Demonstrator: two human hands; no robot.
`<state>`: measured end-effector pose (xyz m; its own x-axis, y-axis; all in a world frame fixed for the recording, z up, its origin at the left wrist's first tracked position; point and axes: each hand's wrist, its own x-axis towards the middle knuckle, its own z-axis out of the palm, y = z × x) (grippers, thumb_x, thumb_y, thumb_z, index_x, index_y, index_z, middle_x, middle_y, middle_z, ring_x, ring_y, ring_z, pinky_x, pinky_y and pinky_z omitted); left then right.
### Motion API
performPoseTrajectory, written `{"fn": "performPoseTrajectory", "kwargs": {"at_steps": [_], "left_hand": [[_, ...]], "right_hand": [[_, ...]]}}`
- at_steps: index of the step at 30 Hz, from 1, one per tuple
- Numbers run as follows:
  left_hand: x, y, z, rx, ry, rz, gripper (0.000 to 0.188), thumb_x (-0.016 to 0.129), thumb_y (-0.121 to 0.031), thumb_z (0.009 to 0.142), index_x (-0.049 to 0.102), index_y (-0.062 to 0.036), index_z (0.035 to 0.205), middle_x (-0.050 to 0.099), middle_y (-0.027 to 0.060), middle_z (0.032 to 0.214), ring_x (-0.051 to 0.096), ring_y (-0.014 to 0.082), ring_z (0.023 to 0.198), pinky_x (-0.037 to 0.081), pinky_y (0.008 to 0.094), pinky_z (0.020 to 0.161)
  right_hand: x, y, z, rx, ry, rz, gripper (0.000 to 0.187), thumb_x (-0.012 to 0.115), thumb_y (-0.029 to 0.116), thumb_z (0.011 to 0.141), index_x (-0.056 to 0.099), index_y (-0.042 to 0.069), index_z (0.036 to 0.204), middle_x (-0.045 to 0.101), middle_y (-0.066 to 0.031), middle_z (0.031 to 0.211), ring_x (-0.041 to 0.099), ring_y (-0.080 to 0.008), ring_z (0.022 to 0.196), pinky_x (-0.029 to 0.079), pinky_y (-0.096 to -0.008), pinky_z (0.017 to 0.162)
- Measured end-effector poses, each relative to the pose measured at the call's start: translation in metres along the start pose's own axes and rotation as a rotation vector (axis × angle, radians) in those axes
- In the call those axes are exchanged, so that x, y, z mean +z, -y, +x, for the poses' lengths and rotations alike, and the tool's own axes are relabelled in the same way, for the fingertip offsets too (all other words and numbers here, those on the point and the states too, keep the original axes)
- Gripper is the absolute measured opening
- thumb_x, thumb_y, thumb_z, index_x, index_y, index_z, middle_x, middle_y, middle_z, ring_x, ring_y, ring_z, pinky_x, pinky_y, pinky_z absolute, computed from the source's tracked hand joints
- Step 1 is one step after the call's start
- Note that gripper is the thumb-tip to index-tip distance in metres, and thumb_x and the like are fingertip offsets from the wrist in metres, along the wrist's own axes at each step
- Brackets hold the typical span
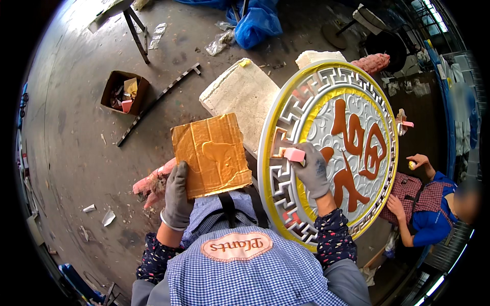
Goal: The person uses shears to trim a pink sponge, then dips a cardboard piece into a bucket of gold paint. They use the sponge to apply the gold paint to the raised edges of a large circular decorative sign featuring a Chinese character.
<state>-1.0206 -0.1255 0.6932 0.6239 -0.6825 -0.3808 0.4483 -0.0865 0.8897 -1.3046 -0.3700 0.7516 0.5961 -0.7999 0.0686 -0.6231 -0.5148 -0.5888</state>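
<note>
My left hand (177, 196), in a grey glove, grips the left edge of a square piece of cardboard (209, 176). A wet golden-brown puddle of paint lies on its face. In my gloved right hand (313, 172) is a small pink sponge block (294, 154), pinched at the left side of a large round relief panel (352, 133). The panel stands tilted, with a yellow rim, a silver key-pattern border, grey swirls and raised brown characters. Whether the sponge touches the border I cannot tell.
White foam slabs (232, 99) lie beyond the cardboard. A cardboard box (125, 92) of scraps and a dark metal bar (158, 102) sit on the floor, left. Pink rolled material (155, 179) lies beside my left hand. At the right, a co-worker (429, 211) touches the panel's edge.
</note>
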Motion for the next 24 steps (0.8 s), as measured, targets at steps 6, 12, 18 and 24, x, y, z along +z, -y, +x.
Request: {"fn": "performPoseTrajectory", "kwargs": {"at_steps": [6,12,18,24], "left_hand": [[-0.001,-0.014,0.0,-0.014,0.104,0.022,0.039,0.053,-0.033,0.112,0.061,-0.0027,0.135,0.067,0.0024,0.125,0.065,0.0112,0.11,0.055,0.0281,0.094],[-0.001,-0.003,-0.001,0.026,0.004,0.083,0.039,0.055,-0.033,0.111,0.061,-0.0028,0.135,0.067,0.0017,0.124,0.065,0.0107,0.11,0.055,0.0285,0.094],[-0.007,0.001,-0.002,0.019,-0.029,0.075,0.039,0.055,-0.033,0.111,0.061,-0.0027,0.136,0.067,0.0019,0.126,0.065,0.0115,0.111,0.055,0.0284,0.096],[0.006,-0.024,-0.003,-0.127,0.033,-0.086,0.04,0.055,-0.032,0.111,0.06,-0.002,0.137,0.067,0.0028,0.128,0.065,0.012,0.113,0.055,0.0288,0.096]], "right_hand": [[-0.012,-0.005,0.007,0.022,-0.017,-0.019,0.034,0.082,0.01,0.08,0.068,0.009,0.11,0.069,-0.0126,0.103,0.068,-0.0366,0.096,0.054,-0.0439,0.082],[0.011,-0.011,0.038,-0.087,-0.05,-0.056,0.036,0.083,0.014,0.081,0.066,0.007,0.113,0.068,-0.0133,0.104,0.068,-0.0375,0.095,0.054,-0.0463,0.081],[-0.007,-0.012,0.034,-0.061,0.037,-0.157,0.03,0.079,0.01,0.083,0.067,0.006,0.111,0.068,-0.0146,0.104,0.068,-0.0378,0.097,0.054,-0.0447,0.083],[0.001,-0.01,0.037,-0.065,0.053,-0.136,0.034,0.08,0.01,0.082,0.067,0.008,0.113,0.069,-0.0132,0.105,0.069,-0.0366,0.097,0.054,-0.0444,0.083]]}}
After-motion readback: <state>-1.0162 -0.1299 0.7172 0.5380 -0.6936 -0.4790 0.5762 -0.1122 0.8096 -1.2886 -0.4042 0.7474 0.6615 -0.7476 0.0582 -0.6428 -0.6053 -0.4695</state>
